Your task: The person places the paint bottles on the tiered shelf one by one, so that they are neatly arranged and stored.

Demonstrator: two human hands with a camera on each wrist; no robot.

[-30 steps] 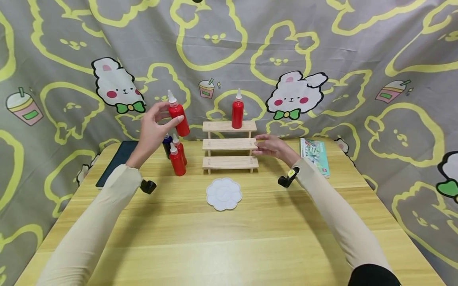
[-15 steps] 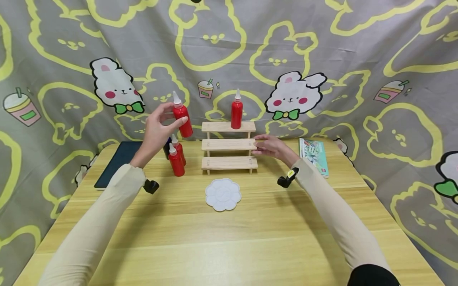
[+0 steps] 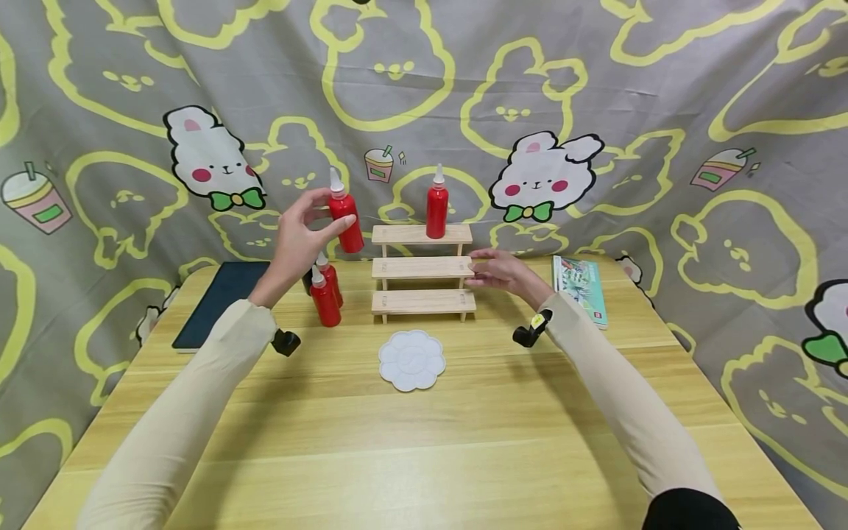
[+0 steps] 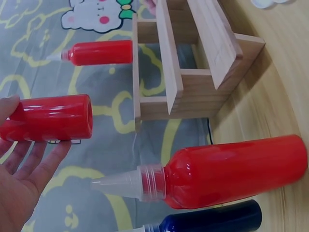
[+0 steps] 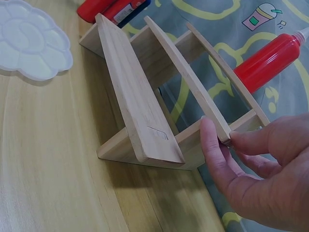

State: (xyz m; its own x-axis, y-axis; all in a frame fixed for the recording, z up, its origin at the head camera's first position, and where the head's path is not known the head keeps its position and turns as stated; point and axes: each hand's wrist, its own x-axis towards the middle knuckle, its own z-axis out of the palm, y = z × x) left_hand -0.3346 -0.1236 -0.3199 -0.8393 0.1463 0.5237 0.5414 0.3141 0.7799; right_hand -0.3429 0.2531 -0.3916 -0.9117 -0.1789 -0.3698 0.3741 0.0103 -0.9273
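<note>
My left hand [image 3: 296,239] grips a red squeeze bottle [image 3: 349,230] with a white nozzle, held in the air left of the three-tier wooden shelf [image 3: 422,268]. In the left wrist view, thumb and fingers lie on either side of that bottle, its base toward the shelf. My right hand [image 3: 506,272] pinches the right end of the middle tier between thumb and fingers, plainest in the right wrist view. Another red bottle [image 3: 436,213] stands upright on the top tier. Two more red bottles [image 3: 326,302] stand on the table beneath my left hand, with a dark blue bottle [image 4: 212,220] behind them.
A white flower-shaped palette [image 3: 412,361] lies in front of the shelf on the wooden table [image 3: 424,456]. At the left is a dark flat folder or book [image 3: 215,309], at the right a green booklet [image 3: 583,291]. A patterned curtain [image 3: 424,88] hangs behind.
My left hand has moved the held red bottle rightward toward the shelf. The right hand stays on the middle tier. The head view has shifted slightly.
</note>
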